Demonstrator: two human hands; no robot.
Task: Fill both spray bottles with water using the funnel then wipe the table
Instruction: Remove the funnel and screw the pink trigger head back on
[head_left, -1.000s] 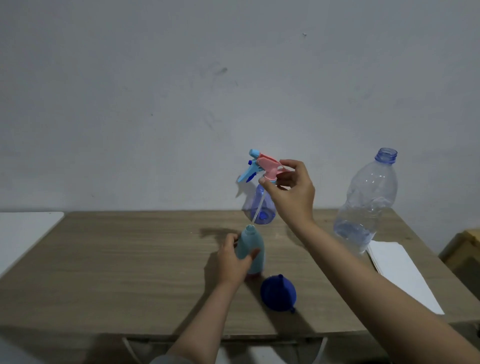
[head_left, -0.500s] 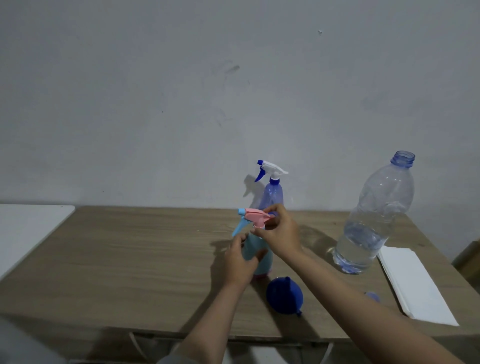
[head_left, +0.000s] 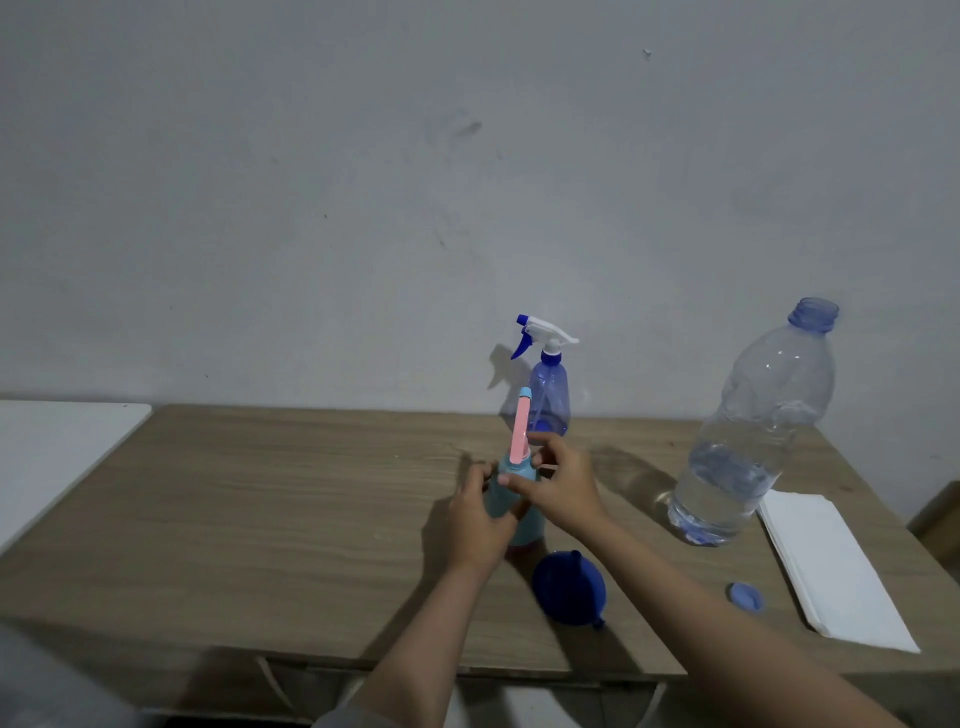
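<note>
Two spray bottles stand on the wooden counter (head_left: 260, 519). The nearer one, a light blue spray bottle (head_left: 519, 512) with a pink trigger head (head_left: 519, 434), sits upright near the middle of the counter between both hands. The left hand (head_left: 480, 519) wraps its fingers round the bottle's body from the left side, gripping it. The right hand (head_left: 563, 483) is curled at the bottle's neck, thumb and fingertips pinching the collar just below the pink trigger head, which points away from the camera toward the wall. The second one, a translucent blue spray bottle (head_left: 549, 395) with a white and blue trigger head, stands upright behind the first, close to the wall and apart from the hands. One blue funnel (head_left: 570, 590) lies on its side on the counter just in front of the light blue bottle, to the right of the left forearm. One large clear water bottle (head_left: 753, 431) stands uncapped at the right of the counter, with water filling roughly its lower third. One blue cap (head_left: 745, 596) lies on the counter in front of it, near the right forearm. One folded white cloth (head_left: 831, 566) lies flat at the counter's right edge, just beside the water bottle's base. One white surface (head_left: 52, 447) adjoins the counter at the left.
</note>
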